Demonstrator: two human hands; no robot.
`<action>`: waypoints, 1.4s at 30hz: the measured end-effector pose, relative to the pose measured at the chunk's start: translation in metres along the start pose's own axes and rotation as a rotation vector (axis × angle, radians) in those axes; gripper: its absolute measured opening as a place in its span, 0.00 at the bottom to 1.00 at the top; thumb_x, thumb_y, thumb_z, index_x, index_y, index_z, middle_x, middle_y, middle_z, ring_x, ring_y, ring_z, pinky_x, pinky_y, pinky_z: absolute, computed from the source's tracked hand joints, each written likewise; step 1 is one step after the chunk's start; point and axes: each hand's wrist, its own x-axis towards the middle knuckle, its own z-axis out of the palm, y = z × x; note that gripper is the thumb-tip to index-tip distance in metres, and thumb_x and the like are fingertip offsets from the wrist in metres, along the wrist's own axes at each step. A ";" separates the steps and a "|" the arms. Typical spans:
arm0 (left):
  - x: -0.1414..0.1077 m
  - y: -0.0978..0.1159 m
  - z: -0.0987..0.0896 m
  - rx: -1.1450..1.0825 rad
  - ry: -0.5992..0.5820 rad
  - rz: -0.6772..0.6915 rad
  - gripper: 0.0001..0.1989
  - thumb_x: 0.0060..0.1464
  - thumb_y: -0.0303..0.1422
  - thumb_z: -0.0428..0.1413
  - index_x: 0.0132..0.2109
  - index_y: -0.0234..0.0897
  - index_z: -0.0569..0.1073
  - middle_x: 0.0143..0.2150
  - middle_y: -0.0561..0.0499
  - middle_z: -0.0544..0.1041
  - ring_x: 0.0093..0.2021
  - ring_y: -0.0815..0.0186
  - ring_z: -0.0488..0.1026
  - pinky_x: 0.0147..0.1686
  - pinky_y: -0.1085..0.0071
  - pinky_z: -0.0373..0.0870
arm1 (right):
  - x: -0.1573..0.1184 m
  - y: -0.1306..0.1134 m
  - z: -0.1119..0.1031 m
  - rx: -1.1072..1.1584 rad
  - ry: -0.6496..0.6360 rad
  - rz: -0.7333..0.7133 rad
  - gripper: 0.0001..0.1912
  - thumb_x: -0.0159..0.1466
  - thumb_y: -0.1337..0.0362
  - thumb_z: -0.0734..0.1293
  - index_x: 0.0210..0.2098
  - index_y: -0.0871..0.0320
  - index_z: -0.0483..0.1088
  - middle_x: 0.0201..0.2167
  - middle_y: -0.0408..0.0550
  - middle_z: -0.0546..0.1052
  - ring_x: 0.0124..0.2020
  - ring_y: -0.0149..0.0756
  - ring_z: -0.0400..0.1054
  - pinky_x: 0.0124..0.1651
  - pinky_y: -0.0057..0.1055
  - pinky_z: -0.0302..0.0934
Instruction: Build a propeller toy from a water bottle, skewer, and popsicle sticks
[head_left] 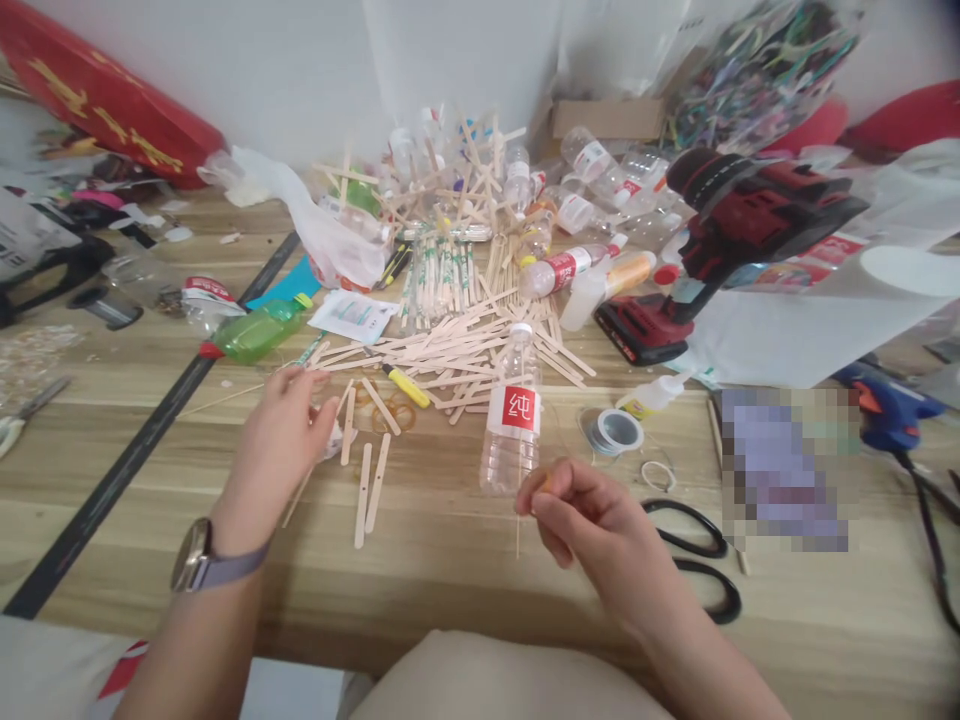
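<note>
My right hand (pixel 592 525) is closed in a pinch around a thin wooden stick (pixel 518 540), held upright; a bit of orange shows at the fingertips. Just behind it stands a clear plastic bottle (pixel 491 470) with a white cap and a red-and-white label. My left hand (pixel 281 430), wearing a watch, hovers low over the table with thumb and fingers apart. Close to its fingertips lie several flat craft sticks (pixel 363 495), some with small holes, and tan rubber bands (pixel 401 415). Something whitish under the left hand is partly hidden.
Black-handled scissors (pixel 724 590) lie right of my right hand, near a wire spool (pixel 621 432) and a small glue bottle (pixel 660 397). A red-black cordless drill (pixel 697 260) stands behind. A yellow cutter (pixel 409 387), craft-stick pile (pixel 450 345) and green bottle (pixel 262 330) lie farther back.
</note>
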 end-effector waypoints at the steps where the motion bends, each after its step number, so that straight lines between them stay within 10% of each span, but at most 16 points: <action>1: -0.001 0.001 0.001 0.070 0.045 0.012 0.13 0.57 0.36 0.51 0.46 0.35 0.72 0.54 0.40 0.70 0.29 0.63 0.72 0.40 0.61 0.69 | -0.006 0.001 -0.005 0.019 0.012 0.031 0.19 0.57 0.55 0.73 0.23 0.57 0.61 0.28 0.44 0.78 0.13 0.20 0.57 0.20 0.24 0.52; 5: -0.032 0.035 0.009 -0.019 -0.050 0.122 0.12 0.61 0.36 0.48 0.45 0.36 0.72 0.43 0.45 0.77 0.35 0.59 0.73 0.40 0.60 0.69 | -0.033 0.006 -0.025 0.037 0.106 0.136 0.14 0.59 0.53 0.71 0.32 0.57 0.72 0.32 0.49 0.81 0.14 0.23 0.65 0.18 0.23 0.55; 10: -0.081 0.087 0.036 -0.268 -0.559 0.211 0.12 0.62 0.33 0.48 0.33 0.40 0.74 0.29 0.53 0.77 0.31 0.64 0.74 0.32 0.69 0.66 | -0.049 0.023 -0.037 -0.113 0.098 0.397 0.27 0.57 0.48 0.70 0.50 0.59 0.75 0.18 0.45 0.78 0.07 0.22 0.59 0.10 0.19 0.42; 14: -0.093 0.099 0.056 -0.368 -0.720 0.102 0.09 0.61 0.32 0.51 0.38 0.39 0.75 0.33 0.51 0.80 0.35 0.63 0.76 0.36 0.69 0.67 | -0.038 0.037 -0.029 -0.164 0.085 0.481 0.30 0.52 0.47 0.73 0.48 0.60 0.75 0.23 0.46 0.79 0.07 0.21 0.60 0.09 0.19 0.43; 24: -0.108 0.096 0.062 -0.653 -0.725 0.156 0.11 0.61 0.26 0.48 0.42 0.38 0.75 0.42 0.49 0.75 0.42 0.65 0.73 0.43 0.69 0.68 | -0.023 0.050 -0.004 0.045 0.055 0.426 0.25 0.48 0.48 0.76 0.36 0.63 0.77 0.10 0.34 0.65 0.08 0.20 0.55 0.10 0.17 0.46; 31: -0.111 0.096 0.071 -0.738 -0.649 0.091 0.06 0.50 0.24 0.61 0.36 0.38 0.74 0.38 0.51 0.73 0.37 0.66 0.71 0.37 0.72 0.69 | -0.020 0.051 0.001 0.139 0.022 0.409 0.25 0.52 0.49 0.74 0.43 0.60 0.75 0.26 0.44 0.79 0.08 0.18 0.58 0.09 0.17 0.46; 42: -0.113 0.096 0.065 -0.776 -0.462 0.250 0.07 0.58 0.26 0.51 0.32 0.38 0.70 0.37 0.49 0.75 0.38 0.67 0.73 0.39 0.71 0.68 | -0.022 0.047 0.003 0.191 0.049 0.405 0.23 0.51 0.46 0.74 0.30 0.61 0.72 0.06 0.35 0.65 0.06 0.20 0.51 0.10 0.17 0.41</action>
